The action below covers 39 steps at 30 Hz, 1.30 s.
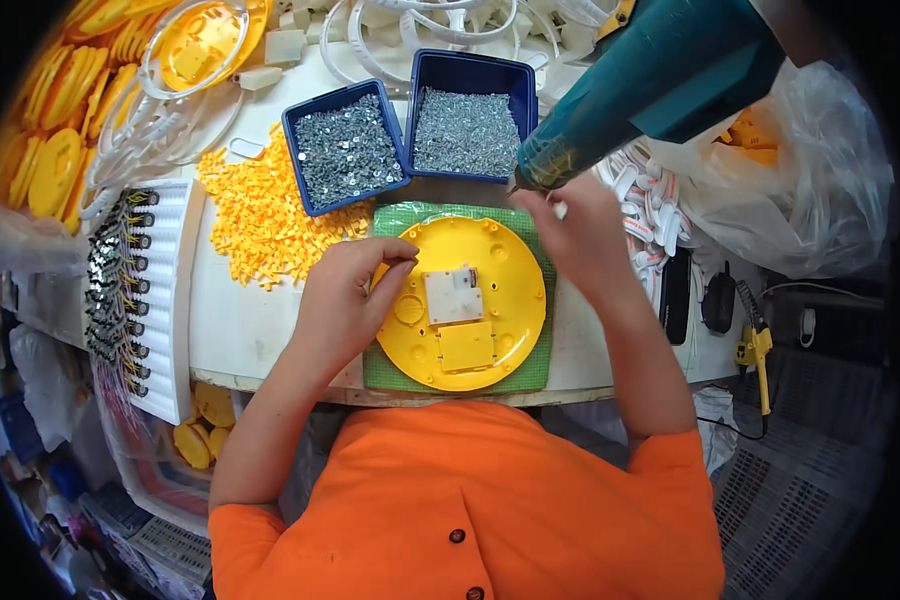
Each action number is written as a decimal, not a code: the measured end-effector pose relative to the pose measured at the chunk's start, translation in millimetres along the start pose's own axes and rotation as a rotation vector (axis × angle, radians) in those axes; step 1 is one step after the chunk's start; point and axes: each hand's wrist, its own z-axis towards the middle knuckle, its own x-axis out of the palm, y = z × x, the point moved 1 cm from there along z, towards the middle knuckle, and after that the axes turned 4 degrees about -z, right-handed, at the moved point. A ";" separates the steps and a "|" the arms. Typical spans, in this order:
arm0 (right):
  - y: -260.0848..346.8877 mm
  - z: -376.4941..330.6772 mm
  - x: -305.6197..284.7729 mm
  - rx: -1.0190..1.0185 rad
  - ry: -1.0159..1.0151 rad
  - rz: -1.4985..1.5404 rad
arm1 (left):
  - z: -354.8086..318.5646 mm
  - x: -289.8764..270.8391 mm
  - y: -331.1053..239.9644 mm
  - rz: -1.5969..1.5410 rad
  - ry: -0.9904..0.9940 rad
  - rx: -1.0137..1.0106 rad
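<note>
At frame centre a round yellow disc lies on a green mat, the left hand pinching its upper-left rim while the right hand, fingers curled on something small, appears about to fasten a screw with the teal power driver.

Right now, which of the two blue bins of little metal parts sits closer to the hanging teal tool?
The right blue bin: its right edge lies next to the teal tool's nose. The left blue bin lies farther off, beside the heap of yellow pieces.
</note>
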 end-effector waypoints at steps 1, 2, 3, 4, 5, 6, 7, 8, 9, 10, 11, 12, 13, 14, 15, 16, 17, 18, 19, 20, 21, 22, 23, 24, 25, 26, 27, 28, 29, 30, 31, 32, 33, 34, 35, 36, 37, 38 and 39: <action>3.0 -17.2 3.0 0.022 0.049 0.075 | -1.0 2.1 -1.2 -0.004 0.005 0.000; 5.3 -31.2 7.9 0.044 0.100 0.152 | -3.3 3.9 -1.6 -0.005 0.026 -0.021; 8.4 -39.4 13.1 0.047 0.102 0.154 | -4.9 4.5 -1.9 -0.004 0.044 -0.042; 12.9 -46.0 18.6 -0.020 0.136 0.132 | -5.9 4.7 -3.3 -0.006 0.048 -0.043; 16.9 -49.7 23.1 -0.089 0.170 0.110 | -6.4 4.0 -4.9 -0.013 0.056 -0.041; 19.5 -51.1 26.1 -0.087 0.171 0.111 | -6.9 3.7 -5.7 -0.019 0.063 -0.039; 21.9 -50.8 29.2 -0.112 0.174 0.102 | -6.5 3.6 -5.6 -0.018 0.061 -0.041; 23.5 -50.8 31.6 -0.137 0.177 0.093 | -5.7 4.1 -6.1 0.004 0.064 0.013; 24.1 -51.8 33.9 -0.139 0.178 0.094 | -5.2 4.5 -6.6 0.026 0.067 0.067; 24.8 -51.8 35.8 -0.142 0.163 0.067 | -4.8 4.4 -5.7 0.028 0.064 0.065; 25.7 -51.8 36.6 -0.145 0.147 0.038 | -4.8 5.1 -4.1 0.052 0.076 0.062; 27.2 -51.5 35.6 -0.148 0.147 0.040 | -4.6 5.5 -3.5 0.075 0.089 0.059; 27.1 -50.4 34.9 -0.145 0.164 0.044 | -3.0 6.0 -3.3 0.075 0.086 0.054; 26.1 -49.2 34.4 -0.141 0.180 0.047 | -1.0 6.5 -4.5 0.125 0.096 0.083; 23.0 -47.8 33.9 -0.142 0.183 0.049 | 0.5 7.4 -4.9 0.175 0.107 0.111; 19.2 -46.5 31.6 -0.125 0.186 0.104 | 0.3 8.4 -4.6 0.176 0.105 0.110; 14.8 -44.7 28.8 -0.109 0.188 0.160 | -0.4 9.9 -3.7 0.227 0.089 0.149; 9.5 -42.2 24.8 -0.112 0.187 0.161 | -1.0 10.5 -3.1 0.278 0.073 0.188; 2.2 -38.2 19.2 -0.070 0.162 0.144 | -0.4 10.1 -3.0 0.281 0.070 0.191; -4.6 -33.1 15.4 -0.028 0.136 0.127 | -0.2 9.5 -3.4 0.301 0.089 0.207; -11.0 -26.5 14.2 -0.034 0.132 0.127 | 0.5 8.4 -3.8 0.321 0.108 0.223; -18.8 -19.6 13.3 0.006 0.092 0.118 | 1.8 6.8 -3.0 0.324 0.105 0.230; -25.3 -11.6 13.5 0.045 0.052 0.109 | 2.9 4.2 -1.7 0.304 0.150 0.274; -28.9 -1.9 15.9 0.041 0.044 0.107 | 4.7 1.6 -0.8 0.284 0.195 0.317; -31.2 8.7 21.4 0.030 0.051 -0.037 | 7.5 -0.9 0.4 0.289 0.191 0.322; -31.8 18.1 25.6 0.017 0.058 -0.182 | 10.2 -3.2 0.1 0.278 0.195 0.329; -31.4 25.9 31.2 0.011 0.052 -0.184 | 13.6 -4.3 -0.7 0.267 0.198 0.337; -30.3 34.3 36.9 -0.060 0.020 -0.087 | 22.8 -3.3 -1.3 0.269 0.190 0.344; -28.8 41.1 41.5 -0.135 -0.007 0.015 | 34.5 -2.6 -2.2 0.281 0.146 0.353; -30.0 46.7 43.9 -0.145 -0.010 0.013 | 47.6 -1.6 -2.9 0.291 0.103 0.362; -30.3 52.5 48.0 -0.233 -0.002 -0.080 | 61.9 -1.2 -1.6 0.319 0.128 0.326; -29.4 56.9 50.3 -0.320 0.007 -0.175 | 76.5 1.8 0.9 0.320 0.117 0.325; -27.6 57.9 50.0 -0.321 -0.027 -0.161 | 91.0 6.7 4.8 0.327 0.053 0.354; -26.1 59.5 49.6 -0.333 -0.022 -0.162 | 103.2 9.2 10.3 0.334 -0.014 0.379; -26.7 60.0 48.4 -0.302 -0.016 -0.142 | 112.6 11.7 17.1 0.334 -0.031 0.368; -26.5 60.1 47.8 -0.271 -0.009 -0.122 | 120.4 13.9 23.4 0.409 -0.055 0.422; -25.0 58.8 42.2 -0.244 -0.027 -0.079 | 126.9 17.5 24.7 0.476 -0.070 0.483; -24.9 56.4 37.7 -0.247 -0.018 -0.086 | 130.1 20.6 26.4 0.466 -0.076 0.478; -25.8 52.9 32.7 -0.227 -0.039 -0.085 | 131.8 24.5 27.9 0.441 -0.045 0.454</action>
